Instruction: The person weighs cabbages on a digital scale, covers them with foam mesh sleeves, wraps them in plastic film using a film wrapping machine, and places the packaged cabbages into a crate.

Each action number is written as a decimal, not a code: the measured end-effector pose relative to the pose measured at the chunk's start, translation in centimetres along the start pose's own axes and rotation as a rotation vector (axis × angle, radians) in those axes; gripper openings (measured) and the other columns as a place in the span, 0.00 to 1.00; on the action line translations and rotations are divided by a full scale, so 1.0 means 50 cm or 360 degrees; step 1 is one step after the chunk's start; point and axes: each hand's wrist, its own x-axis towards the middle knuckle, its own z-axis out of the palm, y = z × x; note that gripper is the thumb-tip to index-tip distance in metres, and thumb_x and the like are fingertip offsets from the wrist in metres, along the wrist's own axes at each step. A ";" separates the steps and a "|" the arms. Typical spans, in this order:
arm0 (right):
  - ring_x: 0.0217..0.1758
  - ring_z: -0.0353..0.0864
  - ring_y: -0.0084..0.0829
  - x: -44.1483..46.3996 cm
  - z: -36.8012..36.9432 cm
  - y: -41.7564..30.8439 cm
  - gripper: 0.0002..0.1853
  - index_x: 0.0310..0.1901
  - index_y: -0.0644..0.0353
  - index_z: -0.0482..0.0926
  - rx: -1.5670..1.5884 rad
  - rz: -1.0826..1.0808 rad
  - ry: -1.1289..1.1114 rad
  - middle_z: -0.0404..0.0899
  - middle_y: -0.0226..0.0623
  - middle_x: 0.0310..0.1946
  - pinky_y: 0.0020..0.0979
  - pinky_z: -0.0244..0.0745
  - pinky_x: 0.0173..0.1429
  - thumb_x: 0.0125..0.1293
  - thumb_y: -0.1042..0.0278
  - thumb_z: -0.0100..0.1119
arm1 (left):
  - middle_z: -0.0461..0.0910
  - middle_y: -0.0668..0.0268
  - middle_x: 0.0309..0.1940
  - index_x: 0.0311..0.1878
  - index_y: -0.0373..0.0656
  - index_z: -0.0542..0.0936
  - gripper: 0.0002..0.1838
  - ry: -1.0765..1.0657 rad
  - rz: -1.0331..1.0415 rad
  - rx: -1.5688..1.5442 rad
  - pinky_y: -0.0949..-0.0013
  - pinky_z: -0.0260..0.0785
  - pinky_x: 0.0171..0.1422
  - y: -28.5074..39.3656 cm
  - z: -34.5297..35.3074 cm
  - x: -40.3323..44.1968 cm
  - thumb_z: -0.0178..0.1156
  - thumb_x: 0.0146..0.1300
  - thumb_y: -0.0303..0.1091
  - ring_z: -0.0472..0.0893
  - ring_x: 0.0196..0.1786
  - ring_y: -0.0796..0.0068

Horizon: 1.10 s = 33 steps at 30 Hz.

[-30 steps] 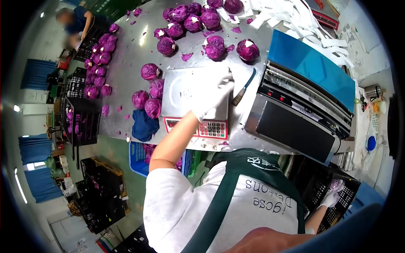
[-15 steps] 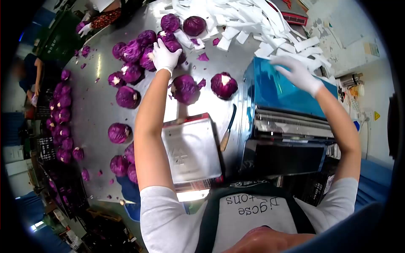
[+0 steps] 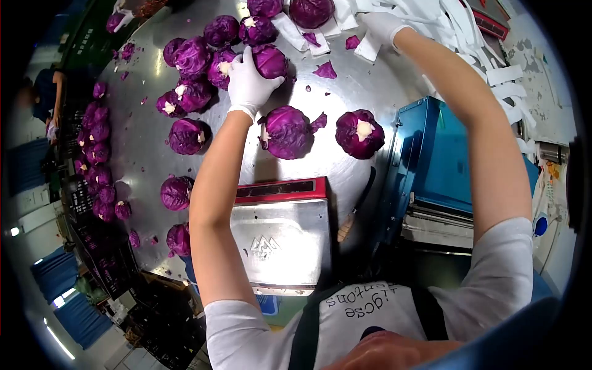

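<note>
My left hand, in a white glove, is curved over a red cabbage at the edge of a loose cluster, fingers and thumb around its side. My right hand, also gloved, reaches to the near edge of the pile of white strips; its fingers look stretched out, and their tips blend with the white. Left of it, another red cabbage rests on strips. Nearer me sit a cabbage with a loose leaf and one with its pale stem end up.
A scale with a metal platform stands before me on the metal table. Right of it lies a wooden-handled knife, beside a blue-topped machine. More cabbages line the far left edge. Another person's gloved hand is at upper left.
My right hand has moved from above the blue-topped machine left and away to the white strips. My left hand has shifted onto the cabbage at its right. The view has moved closer.
</note>
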 end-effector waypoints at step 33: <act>0.38 0.72 0.24 -1.100 0.282 -0.230 0.09 0.47 0.63 0.75 0.2665 -0.0558 -0.0272 0.74 0.35 0.41 0.25 0.68 0.44 0.69 0.72 0.54 | 0.58 0.51 0.71 0.71 0.37 0.59 0.36 0.0397 -0.0105 -0.1790 0.60 0.48 0.77 0.239 -0.247 -0.989 0.61 0.63 0.36 0.57 0.74 0.57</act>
